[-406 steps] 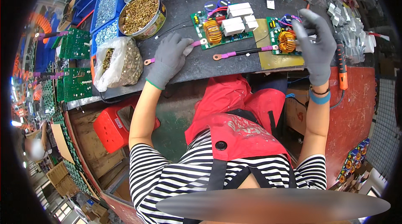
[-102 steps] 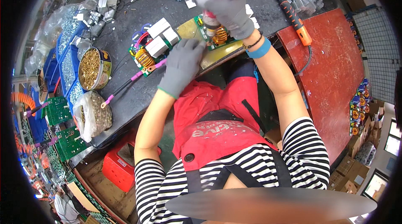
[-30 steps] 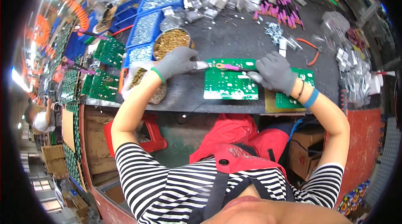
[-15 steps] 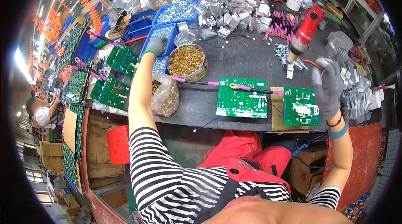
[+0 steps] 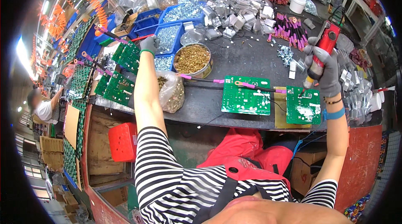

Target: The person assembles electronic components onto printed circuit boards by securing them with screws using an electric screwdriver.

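Red plastic-bodied power driver [image 5: 329, 35] aimed at a flat green circuit board [image 5: 303, 107]
Right hand [image 5: 324, 68] grasps it, presumably to steer; the desk [image 5: 243, 63] supports the board. Left hand [image 5: 150, 44] curls beside a blue plastic bin [image 5: 181, 35]; I cannot tell whether it holds anything.

Right fingers [image 5: 309, 51] now grip red driver [image 5: 328, 38], untouched just before.

Left hand [image 5: 150, 44]: grey glove [image 5: 150, 42], green edge [image 5: 147, 51] | right hand [image 5: 327, 71]: grey glove [image 5: 330, 75], blue band [image 5: 334, 114] below | I see a red drill [image 5: 329, 39] in that hand | by it: green board [image 5: 295, 103], white patches [image 5: 307, 113] | next to left hand: blue bins [image 5: 181, 35], gold bits [image 5: 191, 58] | below both hands: black-and-white striped shirt [image 5: 159, 169], red apron [image 5: 234, 148]
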The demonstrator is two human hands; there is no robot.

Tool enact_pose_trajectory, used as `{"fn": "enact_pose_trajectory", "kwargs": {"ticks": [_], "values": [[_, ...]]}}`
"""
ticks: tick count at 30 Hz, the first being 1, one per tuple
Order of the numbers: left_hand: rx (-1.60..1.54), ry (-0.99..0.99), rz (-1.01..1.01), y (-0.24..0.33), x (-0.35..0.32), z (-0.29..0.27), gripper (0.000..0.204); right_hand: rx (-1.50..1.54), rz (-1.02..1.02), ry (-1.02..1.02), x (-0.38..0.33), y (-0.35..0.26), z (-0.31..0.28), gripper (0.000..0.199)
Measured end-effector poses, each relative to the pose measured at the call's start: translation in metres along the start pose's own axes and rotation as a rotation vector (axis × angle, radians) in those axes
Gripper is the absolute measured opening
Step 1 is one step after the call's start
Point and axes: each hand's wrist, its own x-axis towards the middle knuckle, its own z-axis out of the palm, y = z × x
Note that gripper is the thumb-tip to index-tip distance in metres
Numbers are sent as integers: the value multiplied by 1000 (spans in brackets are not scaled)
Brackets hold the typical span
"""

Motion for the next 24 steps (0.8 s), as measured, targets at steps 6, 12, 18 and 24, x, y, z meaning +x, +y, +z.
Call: {"fn": "enact_pose_trajectory", "kwargs": {"ticks": [6, 12, 18, 24], "values": [[-773, -399, -346, 36, -51, -35, 16, 177, 150, -213, -37, -13, 15, 43], [-899, -659, -278, 69, -178, -3, 6, 290, 65, -260, -49, -11, 41, 44], [-595, -736, -384, 34, -384, 28, 21, 401, 51, -208, -74, -18, 59, 35], [-512, -1008, -616, -33, -497, 50, 23, 433, 208, 103, -88, -42, 84, 19]]}}
